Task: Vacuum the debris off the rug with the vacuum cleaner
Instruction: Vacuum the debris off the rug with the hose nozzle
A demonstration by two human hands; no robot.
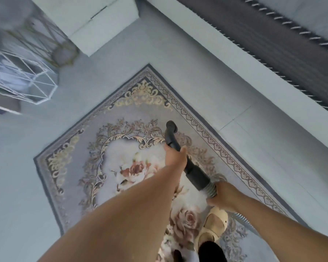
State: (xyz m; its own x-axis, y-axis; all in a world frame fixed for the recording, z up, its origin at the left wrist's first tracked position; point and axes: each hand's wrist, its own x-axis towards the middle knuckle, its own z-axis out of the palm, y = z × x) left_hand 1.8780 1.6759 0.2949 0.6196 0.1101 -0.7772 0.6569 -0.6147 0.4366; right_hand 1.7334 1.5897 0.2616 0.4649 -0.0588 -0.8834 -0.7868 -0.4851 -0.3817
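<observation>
Gripping the black plastic vacuum nozzle tube (175, 142) with the left hand (175, 157) and its grey ribbed hose (211, 190) with the right hand (223, 195), the person aims toward twelve o'clock over the grey floral rug (121, 148); the hose trailing at five o'clock by the beige slipper (214, 225) could trip them.

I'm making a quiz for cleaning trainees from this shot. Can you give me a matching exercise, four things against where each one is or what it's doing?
1. left hand
2. right hand
3. nozzle
4. sandal

A. on the rug, near the bottom edge
B. grips the ribbed hose
C. grips the black tube
D. over the rug's ornate pattern, beyond both hands

Pairs: 1-C, 2-B, 3-D, 4-A
</observation>
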